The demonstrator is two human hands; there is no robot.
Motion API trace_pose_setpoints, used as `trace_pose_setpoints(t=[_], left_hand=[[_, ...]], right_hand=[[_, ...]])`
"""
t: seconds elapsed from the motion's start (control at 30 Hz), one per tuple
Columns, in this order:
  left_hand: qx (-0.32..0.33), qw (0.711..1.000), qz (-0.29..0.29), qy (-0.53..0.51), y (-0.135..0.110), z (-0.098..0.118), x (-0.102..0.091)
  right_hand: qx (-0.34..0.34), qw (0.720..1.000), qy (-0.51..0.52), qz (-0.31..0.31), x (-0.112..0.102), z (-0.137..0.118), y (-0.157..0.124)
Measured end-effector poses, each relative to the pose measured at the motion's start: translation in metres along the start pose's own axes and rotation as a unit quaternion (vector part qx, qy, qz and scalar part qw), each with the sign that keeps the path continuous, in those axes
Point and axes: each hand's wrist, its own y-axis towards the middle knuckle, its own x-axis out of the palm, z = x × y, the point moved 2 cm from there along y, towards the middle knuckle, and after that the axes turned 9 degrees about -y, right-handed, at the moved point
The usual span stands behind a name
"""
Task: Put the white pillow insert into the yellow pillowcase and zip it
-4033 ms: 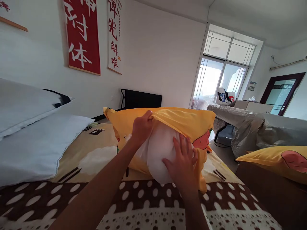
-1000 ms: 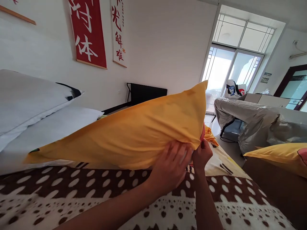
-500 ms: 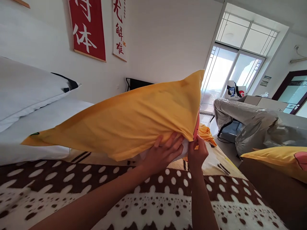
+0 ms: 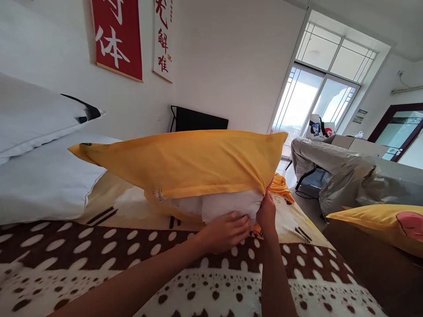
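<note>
Right hand (image 4: 267, 214) pinches yellow cover (image 4: 198, 163); left hand (image 4: 224, 233), half-open, touches white insert (image 4: 228, 203) ahead. Slipped pinch could spill insert.

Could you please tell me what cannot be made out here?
In the head view:
White filling: mostly hidden by the yellow pillowcase.
Right hand: fingertips hidden by the hand or cloth.
Red scroll: top cut off by upper edge.
Far-right pillow: cut off by right edge.
Wall notice: writing too small to read.
</note>
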Motion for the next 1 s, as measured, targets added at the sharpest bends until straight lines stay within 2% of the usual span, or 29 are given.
trace_pose_setpoints(t=[0.13, 0.2, 0.3, 0.43, 0.57, 0.7, 0.87, 1.0], left_hand=[[-0.108, 0.993, -0.039, 0.019, 0.001, -0.003, 0.01], [-0.13, 0.99, -0.044, 0.029, -0.001, -0.011, 0.008], [-0.136, 0.989, -0.037, 0.033, -0.004, -0.023, 0.002], [-0.141, 0.989, 0.006, 0.05, -0.007, -0.036, -0.001], [-0.149, 0.987, 0.034, 0.055, -0.006, -0.045, -0.001], [-0.152, 0.985, 0.047, 0.058, -0.009, -0.055, 0.0], [-0.18, 0.98, 0.049, 0.07, -0.014, -0.064, 0.008], [-0.195, 0.977, 0.045, 0.076, -0.016, -0.062, 0.018]], right_hand=[[-0.034, 0.999, 0.013, -0.018, -0.007, -0.011, 0.0], [-0.045, 0.999, 0.012, -0.024, -0.012, -0.02, -0.002], [-0.051, 0.998, -0.018, -0.033, -0.019, -0.033, -0.006], [-0.056, 0.993, -0.086, -0.052, -0.029, -0.048, -0.011], [-0.048, 0.981, -0.171, -0.085, -0.041, -0.061, -0.017], [-0.065, 0.967, -0.23, -0.09, -0.052, -0.072, -0.023], [-0.123, 0.963, -0.235, -0.055, -0.058, -0.084, -0.033], [-0.138, 0.973, -0.182, -0.015, -0.056, -0.085, -0.035]])
